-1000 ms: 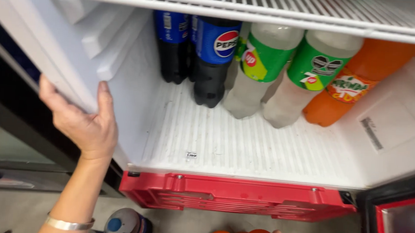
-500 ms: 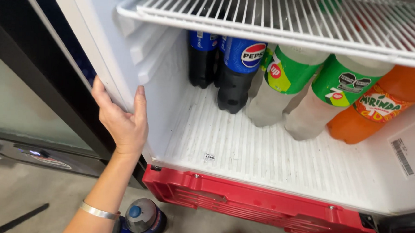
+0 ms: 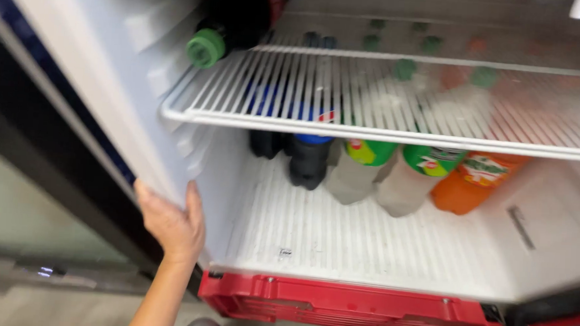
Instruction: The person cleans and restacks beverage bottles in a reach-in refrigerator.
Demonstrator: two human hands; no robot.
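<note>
Fridge side wall (image 3: 118, 101) is gripped at its near left edge by the left hand (image 3: 171, 223), fingers pressed together, bottles (image 3: 362, 173) stood far behind; right hand unseen

We're looking into a shop, by every sign: a tall display cooler (image 3: 364, 253) is standing open, its white ribbed floor stretching right of the left hand (image 3: 171, 226) that's gripping the cabinet's front edge. Up and right of that grip, soft-drink bottles are lining up along the back: dark cola bottles (image 3: 308, 161), clear ones with green labels (image 3: 359, 170), an orange one (image 3: 467, 185). Above them a white wire shelf (image 3: 386, 102) is carrying more bottles lying down. Below, a red plastic crate (image 3: 355, 305) is sitting on the floor.
</note>
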